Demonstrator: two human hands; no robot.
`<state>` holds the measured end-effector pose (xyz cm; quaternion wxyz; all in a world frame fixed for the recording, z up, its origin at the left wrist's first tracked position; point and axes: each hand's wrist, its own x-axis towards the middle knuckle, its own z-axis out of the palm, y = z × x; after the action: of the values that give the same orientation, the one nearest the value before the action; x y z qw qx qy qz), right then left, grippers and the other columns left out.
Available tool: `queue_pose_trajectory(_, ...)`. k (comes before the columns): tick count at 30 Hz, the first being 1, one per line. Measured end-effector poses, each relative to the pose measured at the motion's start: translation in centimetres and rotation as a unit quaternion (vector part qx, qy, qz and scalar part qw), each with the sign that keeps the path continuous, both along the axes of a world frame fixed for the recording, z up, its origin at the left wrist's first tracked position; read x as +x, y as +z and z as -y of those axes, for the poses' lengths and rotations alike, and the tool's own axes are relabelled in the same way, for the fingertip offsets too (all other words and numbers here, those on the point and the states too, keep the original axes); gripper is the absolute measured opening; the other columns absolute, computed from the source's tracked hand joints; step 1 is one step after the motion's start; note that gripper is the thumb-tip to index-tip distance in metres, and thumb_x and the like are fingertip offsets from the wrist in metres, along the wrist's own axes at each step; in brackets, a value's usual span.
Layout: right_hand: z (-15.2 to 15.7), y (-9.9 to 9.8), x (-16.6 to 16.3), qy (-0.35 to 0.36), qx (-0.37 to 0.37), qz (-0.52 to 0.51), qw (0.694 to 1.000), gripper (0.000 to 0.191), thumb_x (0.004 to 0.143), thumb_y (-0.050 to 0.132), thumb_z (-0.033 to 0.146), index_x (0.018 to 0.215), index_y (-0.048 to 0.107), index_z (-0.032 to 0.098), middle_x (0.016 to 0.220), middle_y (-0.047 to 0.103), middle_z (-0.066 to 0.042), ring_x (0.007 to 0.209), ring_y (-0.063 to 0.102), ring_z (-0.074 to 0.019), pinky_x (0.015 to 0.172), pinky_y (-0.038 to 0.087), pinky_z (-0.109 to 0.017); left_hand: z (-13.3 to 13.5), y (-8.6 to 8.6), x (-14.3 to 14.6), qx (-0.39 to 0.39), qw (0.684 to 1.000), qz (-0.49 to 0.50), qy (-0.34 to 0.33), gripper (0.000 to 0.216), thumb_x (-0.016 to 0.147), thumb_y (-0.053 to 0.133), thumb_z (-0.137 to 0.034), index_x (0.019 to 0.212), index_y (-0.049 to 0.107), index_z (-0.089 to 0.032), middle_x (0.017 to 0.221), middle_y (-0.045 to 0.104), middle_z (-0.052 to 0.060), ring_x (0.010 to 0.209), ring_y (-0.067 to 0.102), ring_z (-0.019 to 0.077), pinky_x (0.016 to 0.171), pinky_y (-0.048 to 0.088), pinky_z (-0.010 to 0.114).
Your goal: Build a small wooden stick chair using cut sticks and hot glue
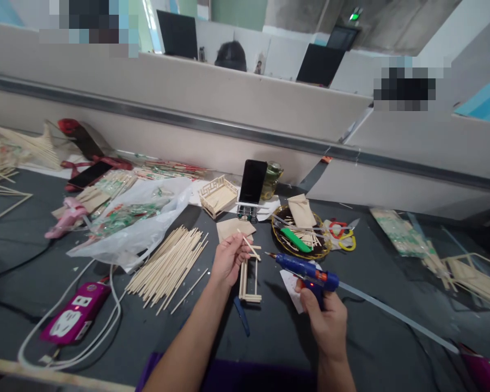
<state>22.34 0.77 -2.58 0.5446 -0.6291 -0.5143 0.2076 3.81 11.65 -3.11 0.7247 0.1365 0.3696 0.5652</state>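
Note:
My left hand (231, 258) pinches a short wooden stick (250, 245) just above a small frame of glued sticks (256, 277) on the dark table. My right hand (326, 318) is wrapped round a blue hot glue gun (298, 267), its nozzle pointing left at the stick, a small gap apart. A long clear glue stick (396, 316) runs out of the gun's back. Beside my left forearm lies a pile of wooden sticks (167, 267), with one loose stick nearer me. A blue tool (242, 317), partly behind my arm, lies below the frame.
Behind my hands stand a finished stick tray (218, 196) and a phone on a stand (253, 182). A round basket (275, 235) holds sticks and a green cutter (296, 239); scissors (345, 237) lie beside it. At left are a plastic bag (118, 247), a pink glue gun (68, 218) and a purple power strip (77, 313).

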Motion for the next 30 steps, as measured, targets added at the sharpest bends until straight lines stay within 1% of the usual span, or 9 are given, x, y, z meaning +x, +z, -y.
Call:
queue_pose_trajectory(4,0.5,-0.5,0.2,0.007,0.018,0.038,0.999,0.024,0.081,0.067,0.039,0.080,0.074,0.016,0.063,0.070,-0.004,0.042,0.053,-0.0132,0.040,0.043,-0.024,0.1,0.2,0.1,-0.025,0.999,0.032,0.011,0.017,0.074,0.080,-0.018,0.073,0.066,-0.007,0.060,0.069,0.004,0.042,0.059,0.0054,0.041,0.049,0.011)
queue_pose_trajectory(8,0.6,-0.8,0.4,0.018,0.035,0.074,0.997,0.025,0.084,0.065,0.038,0.080,0.075,0.016,0.065,0.072,-0.005,0.047,0.060,-0.0158,0.044,0.048,-0.024,0.1,0.4,0.2,-0.036,0.998,0.048,0.022,0.011,0.080,0.074,-0.013,0.074,0.067,-0.006,0.060,0.070,0.005,0.041,0.059,0.0063,0.040,0.050,0.012)
queue_pose_trajectory(11,0.6,-0.9,0.4,0.023,0.050,0.109,0.992,0.024,0.085,0.065,0.038,0.079,0.075,0.016,0.067,0.073,-0.005,0.054,0.065,-0.0180,0.049,0.052,-0.025,0.0,0.3,0.1,-0.035,0.998,0.056,0.024,0.010,0.081,0.073,-0.012,0.075,0.067,-0.006,0.060,0.070,0.006,0.042,0.060,0.0068,0.040,0.050,0.012)
queue_pose_trajectory(17,0.7,-1.2,0.5,0.012,0.076,0.142,0.987,0.027,0.086,0.065,0.040,0.079,0.074,0.016,0.067,0.074,-0.006,0.056,0.068,-0.0188,0.053,0.054,-0.025,0.0,0.2,0.0,-0.032,0.997,0.063,0.028,0.010,0.085,0.067,-0.010,0.076,0.067,-0.006,0.061,0.070,0.006,0.042,0.061,0.0076,0.040,0.051,0.013)
queue_pose_trajectory(21,0.6,-0.9,0.5,0.010,0.078,0.159,0.984,0.029,0.087,0.064,0.041,0.078,0.074,0.015,0.068,0.074,-0.007,0.057,0.069,-0.0200,0.054,0.055,-0.026,0.0,0.3,0.0,-0.040,0.997,0.061,0.030,0.012,0.087,0.063,-0.009,0.076,0.066,-0.006,0.060,0.070,0.006,0.041,0.061,0.0073,0.040,0.051,0.013)
queue_pose_trajectory(25,0.4,-0.6,0.3,0.011,0.076,0.169,0.983,0.033,0.088,0.063,0.043,0.077,0.075,0.015,0.066,0.074,-0.007,0.056,0.070,-0.0207,0.055,0.056,-0.027,-0.1,0.3,0.0,-0.037,0.997,0.059,0.027,0.011,0.087,0.064,-0.009,0.076,0.067,-0.006,0.060,0.070,0.006,0.041,0.061,0.0073,0.040,0.051,0.013)
queue_pose_trajectory(30,0.3,-0.6,0.3,0.010,0.082,0.176,0.981,0.032,0.088,0.063,0.043,0.075,0.074,0.015,0.066,0.074,-0.007,0.056,0.070,-0.0205,0.055,0.057,-0.027,-0.1,0.3,-0.1,-0.035,0.997,0.062,0.029,0.014,0.089,0.061,-0.009,0.077,0.067,-0.006,0.060,0.070,0.006,0.041,0.061,0.0072,0.040,0.052,0.013)
